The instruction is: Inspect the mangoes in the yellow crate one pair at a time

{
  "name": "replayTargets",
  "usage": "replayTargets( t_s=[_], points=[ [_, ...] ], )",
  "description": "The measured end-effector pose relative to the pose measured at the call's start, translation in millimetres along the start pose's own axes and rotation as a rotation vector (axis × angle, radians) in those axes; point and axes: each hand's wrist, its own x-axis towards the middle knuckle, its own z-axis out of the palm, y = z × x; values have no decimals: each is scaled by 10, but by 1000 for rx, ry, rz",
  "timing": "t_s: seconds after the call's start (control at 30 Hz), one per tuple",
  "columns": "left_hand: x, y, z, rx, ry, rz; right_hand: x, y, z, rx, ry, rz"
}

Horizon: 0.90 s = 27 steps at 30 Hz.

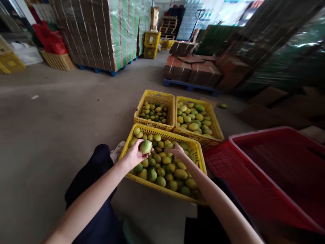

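Green, smooth-skinned, rounded fruit [146, 146] sits in the left hand [136, 154], thumb to one side, fingers curled beneath: hand clamped on it, raised over the crate's fill. Right hand [177, 151] reaches down into the same crate, right of the left hand, well apart from it; fingertips at a yellow-green oval fruit [168, 146], blurred, cannot tell whether they grip it or only touch.

Under both hands: yellow rectangular plastic crate with slotted rim [167, 135], loaded with mixed green and yellow fruits [180, 174], roundish to oval. Just beyond the hands, two more yellow plastic crates side by side: smaller-looking green and yellow fruits in the one straight ahead [153, 124], larger-looking pale yellow-green ones in the one ahead and right of the right hand [215, 122]. One yellowish fruit [222, 106] on the grey floor [76, 112], past that crate. Right of the right hand, large red plastic crate with pale rim [225, 173], partly in shadow. Dark-blue trouser leg [93, 196] left of the left forearm.

Farther off, ahead-left of the left hand: tall film-wrapped stack of brown and green cartons [86, 34] on blue pallets [113, 73]. Ahead-right of the right hand: low reddish-brown carton stack [203, 73] on a blue pallet [189, 87].
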Motion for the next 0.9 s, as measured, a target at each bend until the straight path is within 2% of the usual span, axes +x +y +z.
replayTargets(
  t_s=[0.1, 0.17, 0.23, 0.3, 0.4, 0.53, 0.63, 0.77, 0.9],
  points=[
    [-4, 16, 7, -108, 33, 75, -353, -297, 3, 223, -101, -52],
    [29, 25, -2, -193, 87, 188, -725, -386, 119, 403, -155, -111],
    [71, 17, -7, -226, 152, 322, -1104, -395, 292, 831, -305, -117],
    [106, -26, 2, -186, 174, 391, -1386, -371, 444, 1026, -357, -87],
    [142, -174, 53, -63, 142, 352, -1555, -359, 518, 1039, -325, -80],
    [224, -451, 191, 141, 130, 328, -1519, -377, 470, 963, -288, -169],
    [312, -570, 307, 264, 112, 445, -1496, -368, 507, 985, -254, -180],
    [395, -538, 419, 348, 93, 625, -1497, -389, 548, 1067, -143, -196],
    [402, -465, 451, 440, 66, 768, -1481, -440, 376, 1117, -27, -263]
  ],
)
